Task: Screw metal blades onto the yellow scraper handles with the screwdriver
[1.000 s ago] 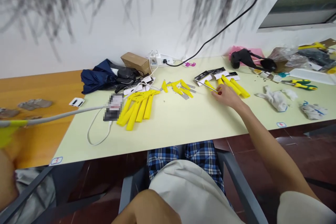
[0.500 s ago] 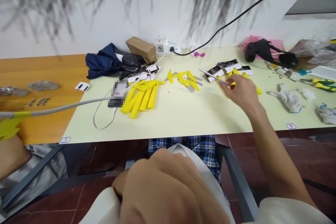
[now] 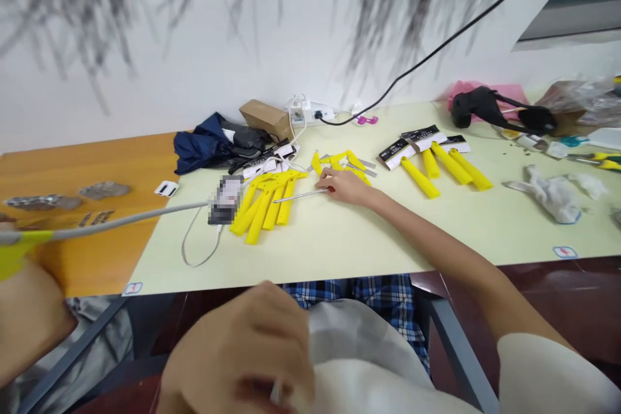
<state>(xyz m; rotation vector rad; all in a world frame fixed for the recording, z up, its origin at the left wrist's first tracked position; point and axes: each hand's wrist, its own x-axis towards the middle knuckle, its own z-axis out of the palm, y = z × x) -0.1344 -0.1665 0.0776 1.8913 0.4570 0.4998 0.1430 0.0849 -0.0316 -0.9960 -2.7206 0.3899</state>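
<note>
Rod [image 3: 301,195] clamped in my right hand [image 3: 345,187] points to nine o'clock across yellow handles [image 3: 257,223]; at six is my blurred left hand [image 3: 237,352], whose closure I cannot tell.

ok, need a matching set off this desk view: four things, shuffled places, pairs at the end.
1. Metal rod
2. Cardboard box
3. Pink plastic
4. Right-hand group of yellow handles

A. Behind the black object
B. In the fingers of the right hand
C. At the black-and-white cards
D. By the white power strip

Pairs: 1-B, 2-D, 3-A, 4-C
</note>
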